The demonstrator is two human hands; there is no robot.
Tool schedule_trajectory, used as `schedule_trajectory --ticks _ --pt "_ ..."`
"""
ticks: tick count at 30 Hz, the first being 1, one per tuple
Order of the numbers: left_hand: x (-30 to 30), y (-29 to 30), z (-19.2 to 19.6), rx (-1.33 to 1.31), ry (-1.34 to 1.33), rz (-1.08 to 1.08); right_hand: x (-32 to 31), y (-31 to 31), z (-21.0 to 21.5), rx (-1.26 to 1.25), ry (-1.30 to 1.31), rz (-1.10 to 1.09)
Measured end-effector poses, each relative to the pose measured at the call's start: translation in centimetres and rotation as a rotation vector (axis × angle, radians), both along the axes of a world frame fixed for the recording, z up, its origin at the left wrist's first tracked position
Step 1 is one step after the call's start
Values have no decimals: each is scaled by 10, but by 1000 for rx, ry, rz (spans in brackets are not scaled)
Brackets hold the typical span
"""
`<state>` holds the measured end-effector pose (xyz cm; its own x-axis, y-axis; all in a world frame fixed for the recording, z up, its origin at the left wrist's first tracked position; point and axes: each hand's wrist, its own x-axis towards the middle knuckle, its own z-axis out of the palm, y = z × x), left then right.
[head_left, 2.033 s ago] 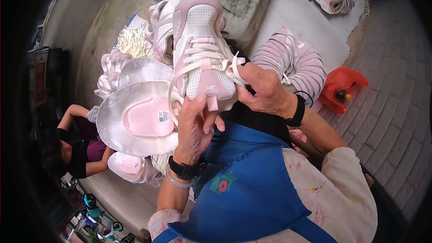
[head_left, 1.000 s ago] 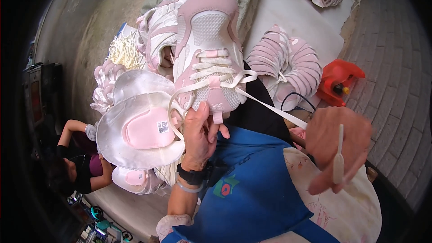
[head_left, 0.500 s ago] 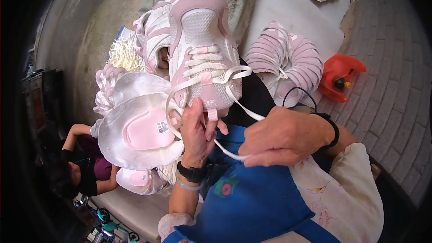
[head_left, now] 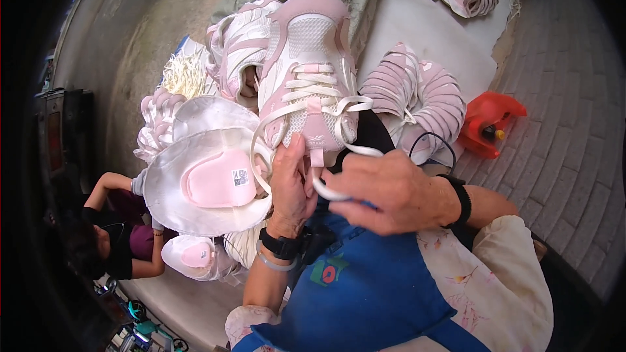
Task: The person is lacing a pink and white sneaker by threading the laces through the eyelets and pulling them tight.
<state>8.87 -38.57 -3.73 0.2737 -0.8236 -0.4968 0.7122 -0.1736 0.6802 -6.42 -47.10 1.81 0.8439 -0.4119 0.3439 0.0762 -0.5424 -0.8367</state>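
At left, a bundle of cream laces (head_left: 184, 76) lies beyond a white piece with a pink padded oval (head_left: 212, 182). Next, the left hand (head_left: 289, 189) has its fingers pinching the tongue edge of a pink-and-white shoe (head_left: 310, 101), held mid-view, toe away. A white lace (head_left: 362, 150) runs from it to the right hand (head_left: 394, 192), whose blurred fingers press together on it. Farther right, fanned pink-and-white pieces (head_left: 438, 101) sit beside an orange-red container (head_left: 486, 117).

Makeshift outdoor workplace, apparently streetside: paving (head_left: 554, 124), teal two-wheeler (head_left: 147, 328), bundled shoe uppers (head_left: 441, 105).
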Motion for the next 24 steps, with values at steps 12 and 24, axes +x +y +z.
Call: schedule_trajectory --ticks 12,24 --pt "2 -1 25 194 -190 -119 -31 -26 -29 51 226 -360" --pt "49 19 90 277 -751 -388 -32 -29 -37 76 338 -309"
